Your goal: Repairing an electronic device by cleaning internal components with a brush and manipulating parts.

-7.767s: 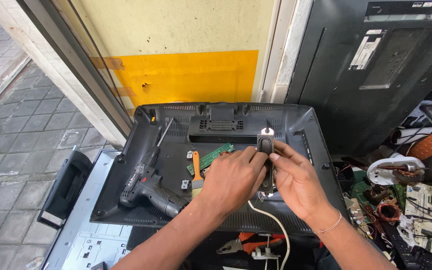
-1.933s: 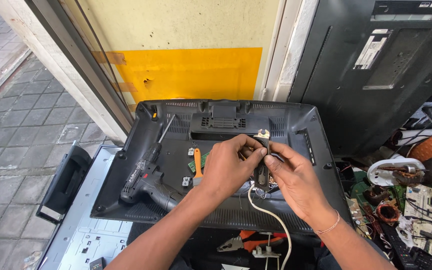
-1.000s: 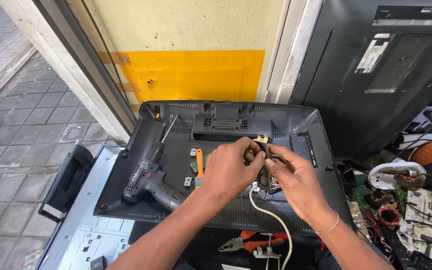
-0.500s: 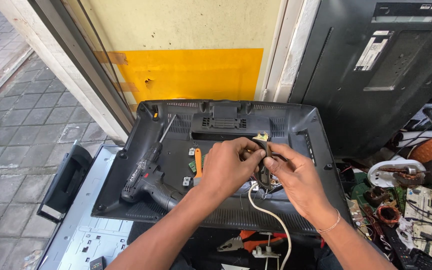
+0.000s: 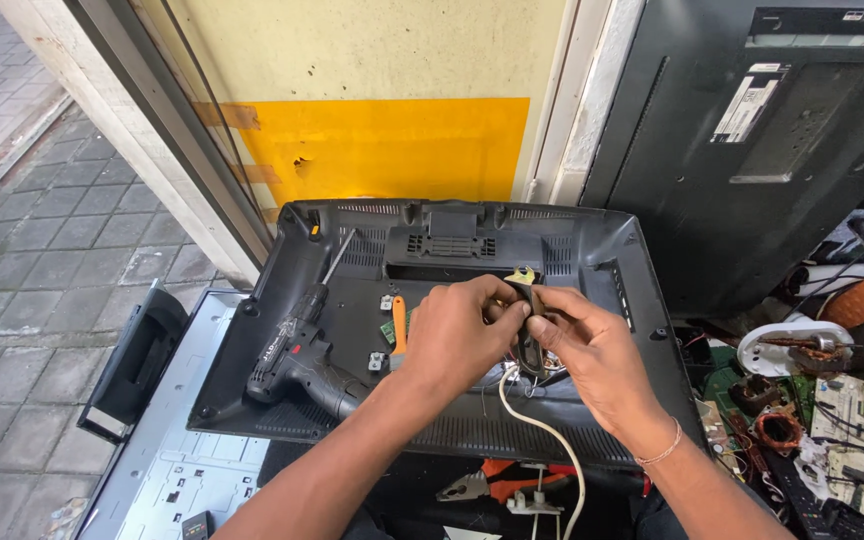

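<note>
Both hands over centre of the black TV back cover (image 5: 592, 250), which lies inside-up on the bench.

L hand (image 5: 452, 335): fingers curled, pinching the near end of a small dark part (image 5: 530, 300) from the 9 o'clock side. R hand (image 5: 592, 350): fingertips closed on the same part from 3 o'clock. So part is gripped between both hands, just above cover's middle, below the raised mount block at 12 o'clock. What the part is exactly: prob. a clip or cable holder w/ a yellowish tab on top; too small to be sure.

Change vs approx. 8 s ago: then the R hand alone held the part upright w/ L hand laid flat beside it; since ~2 s ago both hands have closed on it and drawn together, barely shifting in the last half-sec. Reads as fine two-handed work on the part, i.e. fiddling stage, not finished.

White cable (image 5: 542, 430) runs from under the hands toward 6 o'clock. Cordless drill (image 5: 297, 350) lies on cover at 9 o'clock, untouched; orange-handled tool (image 5: 398, 322) just L of L hand. Loose circuit boards (image 5: 847, 420) at 3 o'clock.
</note>
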